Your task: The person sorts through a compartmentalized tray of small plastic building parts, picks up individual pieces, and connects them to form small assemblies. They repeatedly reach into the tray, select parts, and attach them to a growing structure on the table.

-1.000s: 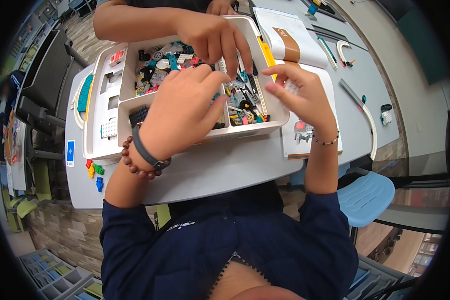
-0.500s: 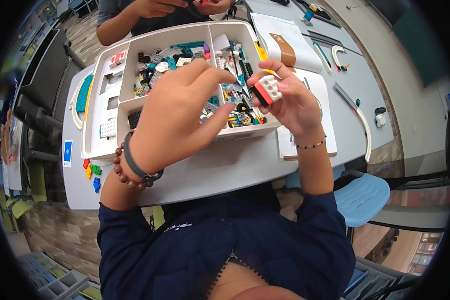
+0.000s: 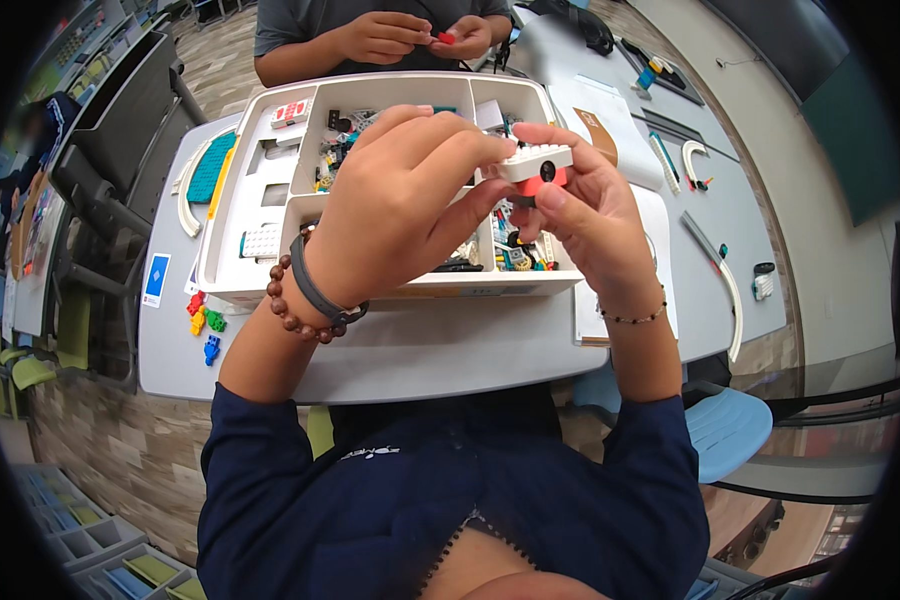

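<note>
Both my hands meet over the right part of a white sorting tray (image 3: 232,195) filled with building bricks. Between them is a small brick assembly (image 3: 536,163), white and studded on top, red and dark below, with a round black spot on its side. My right hand (image 3: 598,220) grips it from the right with thumb and fingers. The fingertips and thumb of my left hand (image 3: 400,195) pinch its left end. My left hand hides much of the tray's middle.
Across the table, another person's hands (image 3: 420,38) hold a small red piece. Colourful little pieces (image 3: 206,322) and a blue card (image 3: 156,280) lie at left. An open booklet (image 3: 625,130), a white curved piece (image 3: 727,310) and a wheel (image 3: 763,268) lie at right.
My left hand has moved right and closed on the assembly, which has turned and shows a white studded top. The view has shifted, so the tray sits lower and further right.
</note>
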Demonstrator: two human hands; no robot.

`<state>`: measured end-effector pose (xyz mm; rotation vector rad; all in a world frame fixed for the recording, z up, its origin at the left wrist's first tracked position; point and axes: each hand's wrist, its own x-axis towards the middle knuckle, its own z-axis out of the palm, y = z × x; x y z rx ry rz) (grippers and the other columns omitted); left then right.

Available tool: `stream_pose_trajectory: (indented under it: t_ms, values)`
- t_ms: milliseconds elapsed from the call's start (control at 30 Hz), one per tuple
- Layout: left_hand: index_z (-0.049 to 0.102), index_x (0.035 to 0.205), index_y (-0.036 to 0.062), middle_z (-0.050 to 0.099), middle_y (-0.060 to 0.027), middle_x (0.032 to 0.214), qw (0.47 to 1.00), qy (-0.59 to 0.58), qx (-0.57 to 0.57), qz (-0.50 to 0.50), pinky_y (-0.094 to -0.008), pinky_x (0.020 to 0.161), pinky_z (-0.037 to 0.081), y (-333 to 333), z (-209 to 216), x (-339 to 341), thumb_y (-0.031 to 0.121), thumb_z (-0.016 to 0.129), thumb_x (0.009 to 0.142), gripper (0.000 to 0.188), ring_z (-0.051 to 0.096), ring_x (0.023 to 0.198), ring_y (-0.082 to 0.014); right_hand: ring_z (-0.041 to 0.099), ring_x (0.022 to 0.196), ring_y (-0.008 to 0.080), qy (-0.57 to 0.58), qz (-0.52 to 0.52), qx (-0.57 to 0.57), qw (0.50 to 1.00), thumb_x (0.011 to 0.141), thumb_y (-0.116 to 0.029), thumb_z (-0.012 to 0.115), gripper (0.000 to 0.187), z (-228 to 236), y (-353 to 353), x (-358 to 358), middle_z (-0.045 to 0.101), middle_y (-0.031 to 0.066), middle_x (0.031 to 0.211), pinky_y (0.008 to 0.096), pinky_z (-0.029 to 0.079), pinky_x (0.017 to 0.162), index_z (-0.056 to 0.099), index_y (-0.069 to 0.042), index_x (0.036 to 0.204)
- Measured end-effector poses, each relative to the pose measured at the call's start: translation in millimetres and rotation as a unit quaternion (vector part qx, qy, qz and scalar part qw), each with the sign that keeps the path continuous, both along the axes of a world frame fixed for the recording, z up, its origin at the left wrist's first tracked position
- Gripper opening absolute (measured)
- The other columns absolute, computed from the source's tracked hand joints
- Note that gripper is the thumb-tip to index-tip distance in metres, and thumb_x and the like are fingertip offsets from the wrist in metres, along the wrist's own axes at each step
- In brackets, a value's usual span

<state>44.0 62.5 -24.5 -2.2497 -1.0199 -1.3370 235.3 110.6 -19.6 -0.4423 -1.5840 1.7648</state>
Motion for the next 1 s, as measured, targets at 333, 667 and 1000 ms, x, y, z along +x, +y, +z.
stream_pose_trajectory:
  t_ms: [333,667,1000]
  values:
    - [0.062,0.095,0.0038,0.067,-0.0068,0.09,0.999,-0.009,0.013,0.036,-0.0418,0.085,0.046,-19.8,13.4,-20.0,0.002,0.063,0.075,0.02,0.063,0.074,-0.024,0.06,0.079,0.0118,0.027,0.026,0.046,0.998,0.082,-0.015,0.066,0.041,12.1,-5.9,-29.6,0.062,0.0096,0.093,0.024,0.052,0.066,0.05,0.001,0.116]
    - [0.06,0.085,0.0,0.059,-0.009,0.071,0.991,-0.094,0.034,0.093,-0.0304,0.062,0.045,-35.3,8.7,-63.4,0.005,0.062,0.078,0.009,0.057,0.064,-0.0225,0.063,0.072,0.0122,0.021,0.081,-0.032,0.996,0.082,-0.022,0.067,0.039,18.3,-5.6,-90.8,0.061,0.0114,0.092,0.0242,0.055,0.064,0.049,0.002,0.108]
    - [0.058,0.086,0.0026,0.06,-0.0069,0.069,0.976,-0.079,0.141,0.149,-0.0377,0.077,0.049,-24.5,4.1,-73.6,0.005,0.063,0.076,0.011,0.059,0.061,-0.0244,0.054,0.05,0.017,-0.087,-0.245,0.626,0.736,0.082,-0.025,0.067,0.027,15.0,-2.7,-114.3,0.054,0.0051,0.059,0.026,0.042,0.048,0.058,0.0,0.088]
